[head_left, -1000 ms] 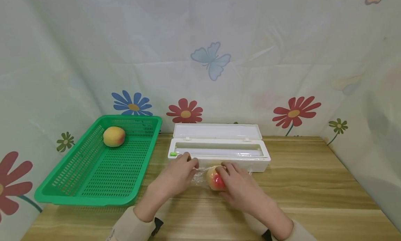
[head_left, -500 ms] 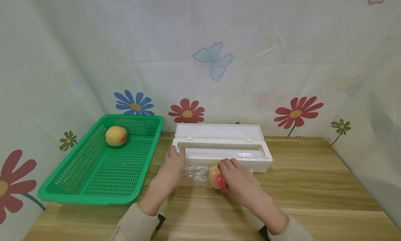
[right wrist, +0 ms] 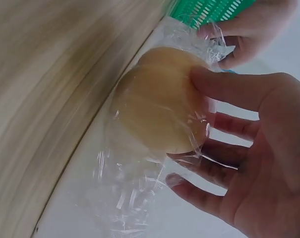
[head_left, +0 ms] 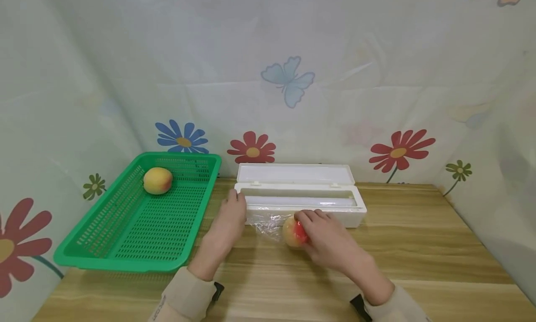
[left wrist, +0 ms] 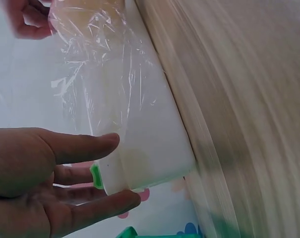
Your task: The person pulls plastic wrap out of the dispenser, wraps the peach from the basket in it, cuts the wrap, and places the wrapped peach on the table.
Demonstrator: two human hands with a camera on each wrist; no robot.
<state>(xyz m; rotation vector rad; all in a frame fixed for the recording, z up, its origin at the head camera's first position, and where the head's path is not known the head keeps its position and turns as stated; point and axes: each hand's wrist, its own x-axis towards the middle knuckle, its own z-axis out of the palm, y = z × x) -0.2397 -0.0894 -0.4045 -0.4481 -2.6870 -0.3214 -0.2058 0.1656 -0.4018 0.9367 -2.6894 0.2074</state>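
Note:
In the head view my right hand (head_left: 328, 236) grips a red-and-yellow peach (head_left: 291, 232) in front of the white cling film box (head_left: 351, 219). Clear cling film (head_left: 268, 225) covers the peach and stretches leftward along the box front; the right wrist view shows the thumb and fingers holding the peach through the film (right wrist: 132, 196). My left hand (head_left: 229, 219) holds the left end of the box, its thumb by the front and its fingers round the end. A green slider (left wrist: 96, 176) shows beside those fingers in the left wrist view.
A green plastic basket (head_left: 125, 265) stands to the left with one peach (head_left: 157, 180) inside. The box lid (head_left: 295, 174) is tipped back, showing the film roll (head_left: 299, 201). Behind the wooden table (head_left: 418, 247) hangs a flower-patterned cloth (head_left: 201, 57).
My left hand has let go of the film beside the peach and moved left to the box's end. The peach, still in my right hand, has shifted slightly closer to the box.

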